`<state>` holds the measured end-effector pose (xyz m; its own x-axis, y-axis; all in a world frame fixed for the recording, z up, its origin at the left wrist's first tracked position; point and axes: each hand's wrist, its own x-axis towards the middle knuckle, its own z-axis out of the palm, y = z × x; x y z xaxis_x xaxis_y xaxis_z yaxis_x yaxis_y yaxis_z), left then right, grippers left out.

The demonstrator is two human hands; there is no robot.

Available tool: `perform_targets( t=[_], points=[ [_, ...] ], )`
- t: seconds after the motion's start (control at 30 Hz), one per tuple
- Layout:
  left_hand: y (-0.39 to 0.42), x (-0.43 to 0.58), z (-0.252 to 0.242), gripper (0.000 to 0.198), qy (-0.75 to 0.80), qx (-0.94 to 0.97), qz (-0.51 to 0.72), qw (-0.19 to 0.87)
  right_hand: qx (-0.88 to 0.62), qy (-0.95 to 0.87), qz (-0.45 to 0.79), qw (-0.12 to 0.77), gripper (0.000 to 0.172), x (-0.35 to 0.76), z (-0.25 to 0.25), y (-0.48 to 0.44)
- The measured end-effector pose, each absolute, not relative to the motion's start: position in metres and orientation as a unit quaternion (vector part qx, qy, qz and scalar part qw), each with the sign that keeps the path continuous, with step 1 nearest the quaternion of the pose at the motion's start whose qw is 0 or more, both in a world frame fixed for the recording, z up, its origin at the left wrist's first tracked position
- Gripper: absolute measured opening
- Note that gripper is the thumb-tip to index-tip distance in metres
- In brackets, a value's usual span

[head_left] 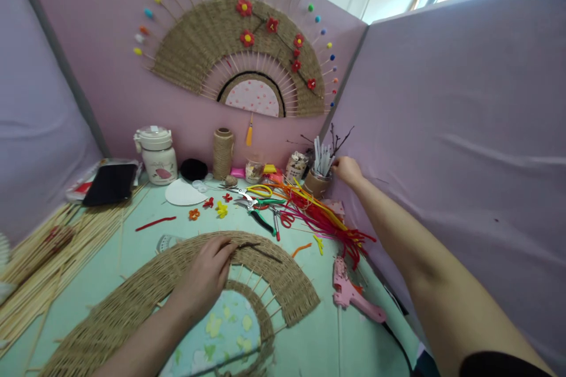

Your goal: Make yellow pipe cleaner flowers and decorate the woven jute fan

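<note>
My left hand (211,265) rests on a fan woven from twine (297,291), fingers together at the end of a dark twig (260,251). The twig lies along the fan's upper band and forks toward the right. Below it is the fan's blue-green flowered centre (230,330). Farther back, my right hand (347,169) is stretched out to a twine-wrapped pot (316,184). Its fingers are curled beside the white glue sticks (322,158) and dark branches (336,142) standing there. What the fingertips hold, if anything, is hidden.
A pink glue gun (354,294) with a black cord lies at right. Pliers (259,212), scissors (260,190) and red-yellow pipe cleaners (327,215) are piled in the middle. Thin sticks (79,247) cover the left side. A finished fan (190,41) hangs on the back wall.
</note>
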<state>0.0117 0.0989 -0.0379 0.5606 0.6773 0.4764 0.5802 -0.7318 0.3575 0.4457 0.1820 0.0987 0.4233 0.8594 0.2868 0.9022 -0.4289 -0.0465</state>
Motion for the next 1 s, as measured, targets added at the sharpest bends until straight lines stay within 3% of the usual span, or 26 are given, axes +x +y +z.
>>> perform_targets(
  t=[0.27,0.63,1.0],
  points=[
    [0.099,0.012,-0.038,0.029,0.360,0.879,0.303,0.073,-0.862,-0.471,-0.128,0.139,0.029,0.438,0.090,0.188],
    [0.100,0.012,-0.038,0.030,0.368,0.883,0.280,0.084,-0.850,-0.488,-0.156,0.125,0.030,0.437,0.099,0.185],
    [0.099,0.012,-0.038,0.032,0.370,0.885,0.268,0.090,-0.802,-0.462,-0.147,0.349,0.023,0.456,0.133,0.190]
  ],
)
